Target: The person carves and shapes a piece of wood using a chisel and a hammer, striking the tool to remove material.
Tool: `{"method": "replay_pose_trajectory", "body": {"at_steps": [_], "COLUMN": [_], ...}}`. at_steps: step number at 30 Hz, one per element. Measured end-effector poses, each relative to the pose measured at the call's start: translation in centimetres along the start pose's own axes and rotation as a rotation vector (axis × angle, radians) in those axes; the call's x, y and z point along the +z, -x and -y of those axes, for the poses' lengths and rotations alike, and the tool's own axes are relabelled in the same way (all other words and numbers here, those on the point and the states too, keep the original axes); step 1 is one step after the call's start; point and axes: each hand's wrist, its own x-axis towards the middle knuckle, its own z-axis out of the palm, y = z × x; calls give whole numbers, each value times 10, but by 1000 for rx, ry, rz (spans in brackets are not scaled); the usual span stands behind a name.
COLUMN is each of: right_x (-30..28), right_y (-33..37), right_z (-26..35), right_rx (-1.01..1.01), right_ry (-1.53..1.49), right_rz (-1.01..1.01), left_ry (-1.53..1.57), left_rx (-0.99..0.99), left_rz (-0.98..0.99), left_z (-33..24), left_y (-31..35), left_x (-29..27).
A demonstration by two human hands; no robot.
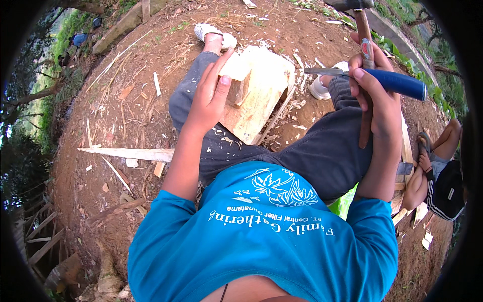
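Note:
My right hand [378,95] is closed around two tools at once. One is a hammer [362,25], its wooden handle running up through the fingers to a dark head at the top edge. The other is a blue-handled chisel [400,84], lying across the hammer with its metal blade pointing left. My left hand [207,95] has its fingers stretched out, resting against the left side of a pale wood block [240,80]. That block sits on a larger wooden board or stump [264,95] between my legs. Bright light washes out the top of the smaller block.
Shavings and wood scraps litter the brown dirt. A long pointed wood strip [126,153] lies at the left. Another person [437,171] sits low at the right, near a grey tool head [404,168]. A long beam [126,25] borders the ground at the upper left.

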Motion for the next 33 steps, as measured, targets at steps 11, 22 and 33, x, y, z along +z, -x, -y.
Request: {"method": "replay_pose_trajectory", "body": {"at_steps": [11, 22, 33], "right_x": [-4, -9, -8], "right_y": [-1, 2, 7], "right_z": [-4, -1, 9], "right_rx": [11, -6, 57], "right_ry": [-30, 29, -123], "right_rz": [-3, -16, -56], "left_ry": [320, 420, -209], "left_rx": [50, -47, -246], "left_rz": [-13, -193, 381], "left_z": [19, 13, -8], "left_y": [-15, -39, -31], "left_x": [25, 62, 57]}}
